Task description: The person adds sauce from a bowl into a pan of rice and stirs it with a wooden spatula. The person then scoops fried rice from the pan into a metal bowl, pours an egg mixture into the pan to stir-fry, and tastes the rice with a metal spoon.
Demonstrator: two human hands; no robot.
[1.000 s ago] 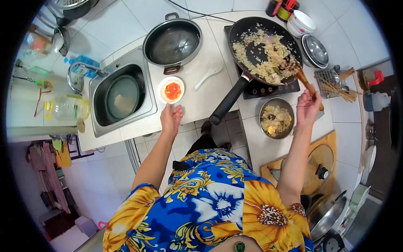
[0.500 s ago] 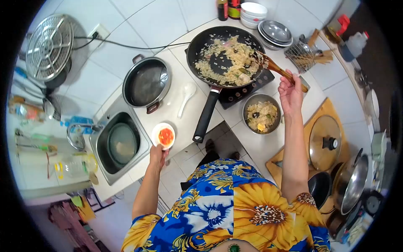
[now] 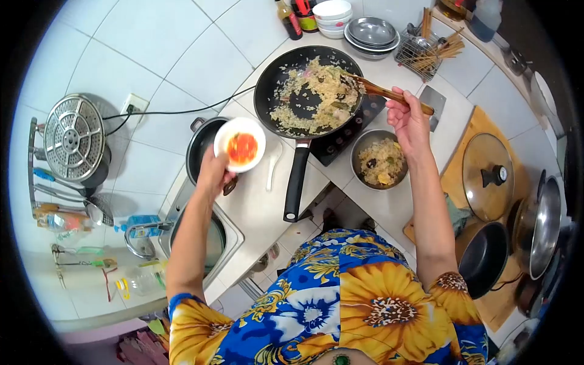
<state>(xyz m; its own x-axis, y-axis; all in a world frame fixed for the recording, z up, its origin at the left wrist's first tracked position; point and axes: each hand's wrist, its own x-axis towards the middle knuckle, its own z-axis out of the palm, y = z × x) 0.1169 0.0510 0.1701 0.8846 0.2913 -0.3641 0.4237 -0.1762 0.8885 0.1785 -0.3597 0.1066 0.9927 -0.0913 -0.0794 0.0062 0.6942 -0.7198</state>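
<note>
My left hand (image 3: 216, 170) grips the rim of a small white bowl (image 3: 258, 141), held up in front of the dark round pot. Chopped red pieces, which look like tomato, lie in the bowl. My right hand (image 3: 410, 121) is closed around the handle of a brown wooden spatula (image 3: 382, 91). The spatula's far end rests in the fried rice (image 3: 331, 82) inside a black frying pan (image 3: 263, 91). The pan sits on a black induction cooker (image 3: 331, 152), its handle pointing towards me. Below my right hand, a metal bowl (image 3: 359, 173) holds more fried rice.
A white spoon (image 3: 274, 167) lies on the counter beside the dark pot (image 3: 196, 152). The sink (image 3: 228, 243) is at the left. Stacked bowls (image 3: 372, 33), sauce bottles and a chopstick basket (image 3: 420, 61) stand behind the pan. A glass lid (image 3: 480, 158) and pots fill the right side.
My left hand has lifted the white bowl up from near the counter edge, towards the pan. My right hand still holds the spatula in the rice. The view has shifted slightly.
</note>
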